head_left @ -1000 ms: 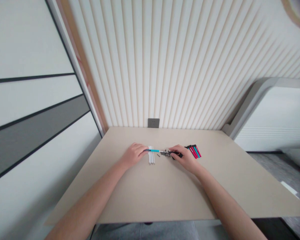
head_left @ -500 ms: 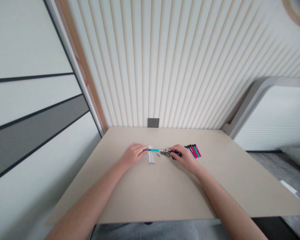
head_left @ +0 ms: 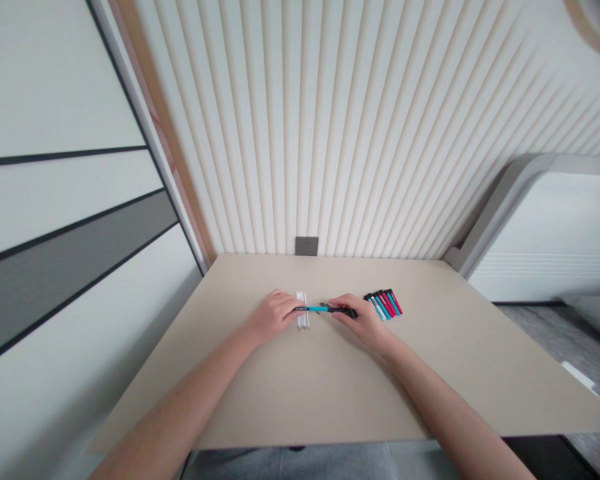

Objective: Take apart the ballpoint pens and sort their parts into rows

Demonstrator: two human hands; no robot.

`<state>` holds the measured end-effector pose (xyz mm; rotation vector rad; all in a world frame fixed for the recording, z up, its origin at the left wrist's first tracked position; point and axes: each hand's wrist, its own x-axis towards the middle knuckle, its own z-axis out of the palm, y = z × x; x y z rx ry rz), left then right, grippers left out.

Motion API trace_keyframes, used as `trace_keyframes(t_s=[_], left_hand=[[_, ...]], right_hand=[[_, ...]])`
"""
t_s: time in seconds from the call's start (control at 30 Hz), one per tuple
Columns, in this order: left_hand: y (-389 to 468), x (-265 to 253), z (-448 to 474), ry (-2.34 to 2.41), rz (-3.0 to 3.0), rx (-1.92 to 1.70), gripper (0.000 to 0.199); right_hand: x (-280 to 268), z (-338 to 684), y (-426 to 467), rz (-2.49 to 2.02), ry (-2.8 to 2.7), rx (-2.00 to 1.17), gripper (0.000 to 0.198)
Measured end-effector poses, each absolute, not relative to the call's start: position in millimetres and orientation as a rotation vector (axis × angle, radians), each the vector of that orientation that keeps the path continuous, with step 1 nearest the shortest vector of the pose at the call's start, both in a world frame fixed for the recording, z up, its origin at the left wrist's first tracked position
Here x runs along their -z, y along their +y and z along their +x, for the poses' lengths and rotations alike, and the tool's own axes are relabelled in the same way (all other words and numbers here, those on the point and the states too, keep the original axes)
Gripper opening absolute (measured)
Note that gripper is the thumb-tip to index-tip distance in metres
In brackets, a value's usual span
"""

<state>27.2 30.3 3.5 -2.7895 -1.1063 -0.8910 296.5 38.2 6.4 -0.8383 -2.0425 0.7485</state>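
Observation:
A pen with a blue barrel (head_left: 319, 309) lies level between my two hands, just above the table. My left hand (head_left: 275, 315) is closed on its dark left end. My right hand (head_left: 363, 320) pinches a black pen part (head_left: 341, 310), which meets the blue barrel with no gap showing. Below the pen, thin white refills (head_left: 303, 321) lie side by side, partly covered by the pen and my left fingers. Small dark pieces (head_left: 325, 305) lie behind the pen, mostly hidden by it and my right hand.
A row of blue, red and white pens with black ends (head_left: 386, 305) lies right of my right hand. The beige table (head_left: 300, 393) meets a ribbed wall with a grey socket (head_left: 307, 246). A white cabinet (head_left: 70, 287) stands at the left.
The pale gap between the blue barrel and the black part has closed. Both hands have come nearer each other and slightly closer to me.

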Motion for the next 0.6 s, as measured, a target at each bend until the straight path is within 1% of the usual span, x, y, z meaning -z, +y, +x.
trace_keyframes(t_s=[0.17, 0.37, 0.6], left_hand=[[28.3, -4.0, 30.4, -1.085, -2.804, 0.924, 0.023], [27.8, -4.9, 30.2, -1.064, -2.808, 0.916, 0.019], [28.5, -6.1, 31.1, -1.051, -2.766, 0.931, 0.017]], right_hand=[[-3.2, 292.5, 35.7, -0.851, -1.994, -0.759, 0.027], [0.2, 290.8, 35.8, -0.803, -2.0, -0.76, 0.025], [10.6, 287.9, 39.7, -0.951, -1.901, -0.875, 0.027]])
